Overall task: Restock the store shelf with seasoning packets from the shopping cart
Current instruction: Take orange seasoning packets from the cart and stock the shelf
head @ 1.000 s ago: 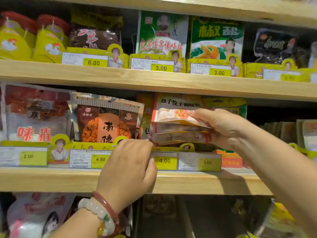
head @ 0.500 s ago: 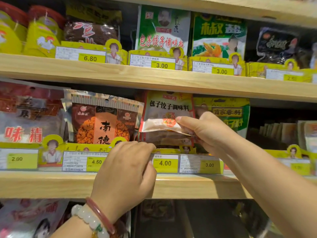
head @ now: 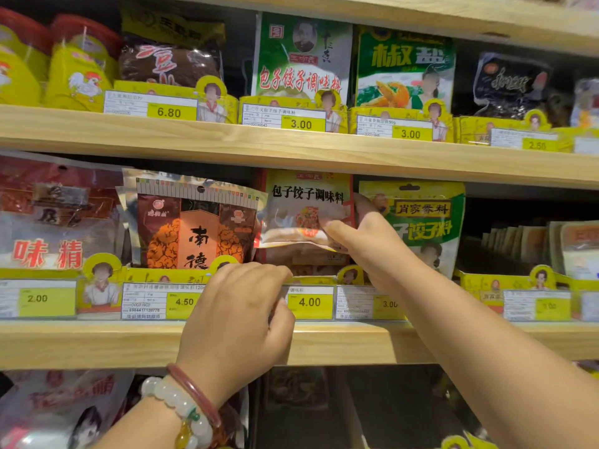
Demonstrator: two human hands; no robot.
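Note:
A small stack of white-and-red dumpling seasoning packets stands almost upright on the middle shelf, above the 4.00 price tag. My right hand pinches the stack at its right edge, thumb on the front packet and fingers behind. Below and to the left, my left hand has its fingers curled over the top of the yellow price rail, thumb on the rail's front. The packets' lower edges are hidden behind the rail and my left hand. No shopping cart is in view.
An orange-brown packet stands just left of the stack and a green packet just right. Red MSG bags fill the left end. Flat packets lie at the far right. The upper shelf board hangs close overhead.
My right hand has tipped the stack from lying nearly flat to standing upright and pushed it left against the orange-brown packet. My left hand stays on the price rail.

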